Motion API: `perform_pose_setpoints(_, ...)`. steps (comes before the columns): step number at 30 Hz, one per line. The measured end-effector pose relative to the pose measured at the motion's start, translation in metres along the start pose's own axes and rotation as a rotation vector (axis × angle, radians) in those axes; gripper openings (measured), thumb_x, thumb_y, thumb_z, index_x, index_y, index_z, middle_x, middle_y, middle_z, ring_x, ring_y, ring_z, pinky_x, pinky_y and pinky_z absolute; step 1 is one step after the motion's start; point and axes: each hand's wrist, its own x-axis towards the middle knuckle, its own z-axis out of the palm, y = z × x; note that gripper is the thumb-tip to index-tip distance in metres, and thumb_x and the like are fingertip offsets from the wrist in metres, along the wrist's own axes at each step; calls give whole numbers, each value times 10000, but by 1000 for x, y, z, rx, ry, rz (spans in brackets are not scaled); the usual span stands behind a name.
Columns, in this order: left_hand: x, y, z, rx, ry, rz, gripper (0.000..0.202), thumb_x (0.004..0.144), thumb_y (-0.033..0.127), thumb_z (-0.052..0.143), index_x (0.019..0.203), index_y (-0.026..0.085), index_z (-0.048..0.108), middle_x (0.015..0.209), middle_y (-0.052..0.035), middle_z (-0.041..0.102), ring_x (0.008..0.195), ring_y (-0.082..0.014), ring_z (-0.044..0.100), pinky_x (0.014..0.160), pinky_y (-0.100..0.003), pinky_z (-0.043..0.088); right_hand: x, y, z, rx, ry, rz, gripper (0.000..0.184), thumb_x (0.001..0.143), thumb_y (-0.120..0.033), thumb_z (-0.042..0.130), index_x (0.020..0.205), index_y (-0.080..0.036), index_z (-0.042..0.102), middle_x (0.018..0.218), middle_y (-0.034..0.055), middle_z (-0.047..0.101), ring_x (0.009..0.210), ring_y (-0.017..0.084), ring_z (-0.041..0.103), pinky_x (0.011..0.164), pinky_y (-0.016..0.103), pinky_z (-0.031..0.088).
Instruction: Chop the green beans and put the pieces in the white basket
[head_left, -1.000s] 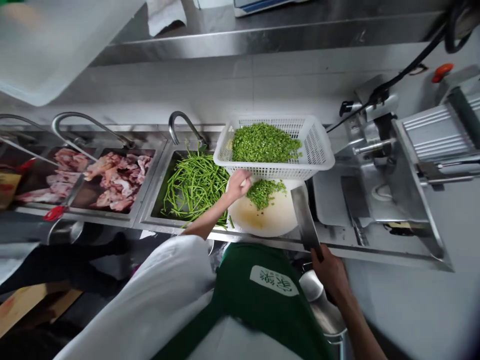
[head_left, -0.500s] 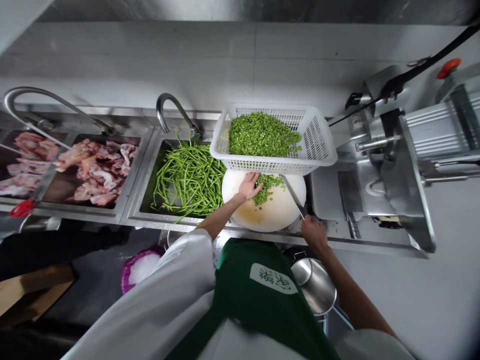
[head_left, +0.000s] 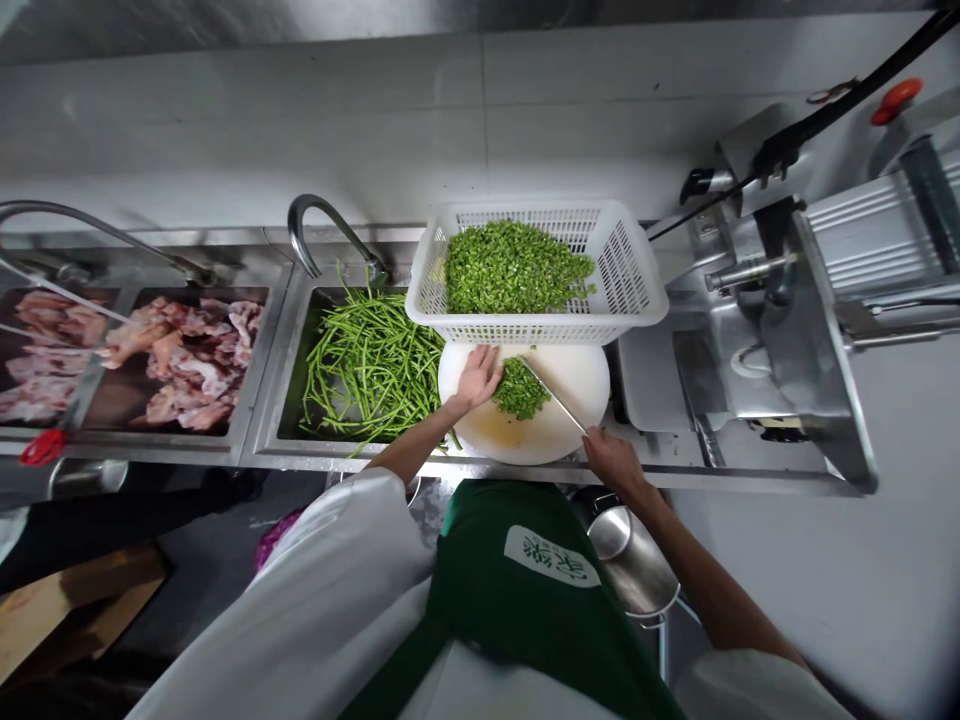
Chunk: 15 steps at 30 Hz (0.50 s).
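My right hand (head_left: 611,455) is closed round the handle of a knife (head_left: 559,400). The blade slants up and left over the round white cutting board (head_left: 555,440), its tip end against a heap of chopped green stalks (head_left: 521,390). On the heap's left side is my left hand (head_left: 475,378), fingers spread and flat, beside the pieces and holding nothing. Just behind the board a white plastic basket (head_left: 630,310) holds a larger pile of chopped greens (head_left: 510,268). Long uncut green stalks (head_left: 375,365) fill the sink to the left.
Raw meat pieces (head_left: 195,360) lie in the sinks further left. A curved faucet (head_left: 330,215) stands behind the stalks. On the right is a metal slicer (head_left: 802,340) with a large plate. Steel pots (head_left: 637,565) stand below the counter edge. Another person's dark sleeve (head_left: 127,510) shows at lower left.
The chopped heap is more compact now. The knife blade has shifted left against its right side, and my left hand has moved a little left, off the pieces.
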Motion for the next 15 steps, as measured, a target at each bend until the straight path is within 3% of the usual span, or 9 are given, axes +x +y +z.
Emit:
perform_pose_setpoints(6, 32, 12, 24, -20, -38, 53, 708, 1033, 623, 288, 1482, 134, 534, 1507, -159, 554, 1478, -277, 430, 1300, -469, 270, -40, 35, 22, 677, 117, 314, 303, 936, -490, 485, 762, -242, 497, 626, 30, 646, 562, 187, 613, 582, 288, 448)
perform_pose_setpoints(10, 57, 20, 35, -34, -163, 91, 678, 1039, 609, 317, 1455, 139, 571, 1493, -149, 592, 1440, -288, 498, 1273, -483, 321, -61, 46, 41, 959, 140, 427, 403, 839, -619, 558, 684, -261, 456, 505, -6, 578, 444, 162, 549, 499, 282, 442)
perform_pose_setpoints(15, 65, 28, 32, -147, -403, 373, 635, 1057, 568, 332, 1425, 132, 612, 1589, -141, 495, 1534, -264, 387, 1304, -494, 259, -55, 37, 63, 1144, 115, 480, 487, 750, -715, 620, 696, -250, 487, 469, -19, 552, 410, 152, 516, 452, 280, 427)
